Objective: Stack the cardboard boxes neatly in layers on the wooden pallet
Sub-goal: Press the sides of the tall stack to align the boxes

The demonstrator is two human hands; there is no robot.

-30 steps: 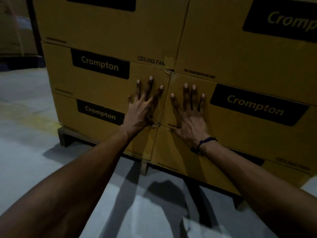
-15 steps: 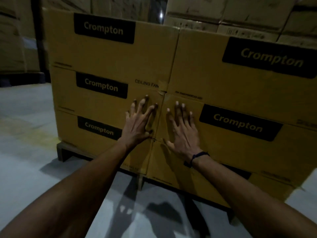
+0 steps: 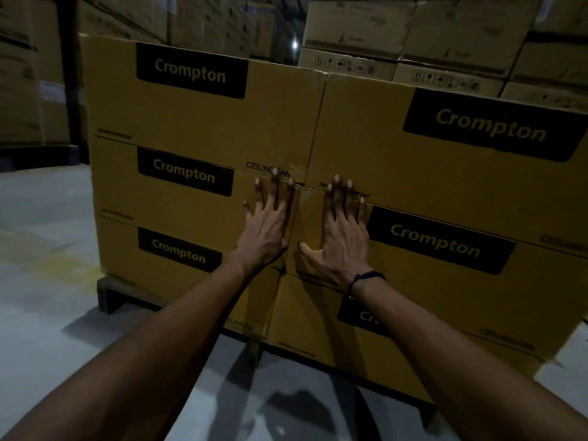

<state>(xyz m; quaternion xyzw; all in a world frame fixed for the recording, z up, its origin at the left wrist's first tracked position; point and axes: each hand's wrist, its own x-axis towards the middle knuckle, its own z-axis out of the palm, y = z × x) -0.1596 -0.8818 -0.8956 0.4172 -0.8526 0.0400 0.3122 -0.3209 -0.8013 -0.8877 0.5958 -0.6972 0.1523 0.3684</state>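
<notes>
At the far left, dim stacks of other cartons (image 3: 22,90) stand on the concrete floor (image 3: 47,233), well apart from my work. The corner of the wooden pallet (image 3: 106,291) shows next, under the bottom-left box, and it carries three layers of yellow cardboard boxes (image 3: 197,122), two columns showing side by side on the face towards me.

My left hand (image 3: 265,227) lies flat on the middle-layer box of the left column (image 3: 178,198), just left of the vertical seam (image 3: 294,218). Its fingers (image 3: 273,189) are straight and spread, tips reaching up near the joint with the top layer. Across the seam, my right hand (image 3: 342,240) presses flat on the middle box of the right column (image 3: 461,259), fingers spread too, thumb stretched out towards the seam. A dark cord (image 3: 366,276) circles that wrist.

I judge I am squaring the middle layer so the faces run flush. The risk is uneven pressure. If I push harder on one side, that box could slide back further than its neighbour and leave a step. The top boxes ride on these two, so a hard shove could drag them along and make the stack lean. Further right, the lower-right boxes (image 3: 413,361) seem to overhang the pallet edge; I cannot tell by how much. Behind, more cartons (image 3: 445,52) rise in the dark.
</notes>
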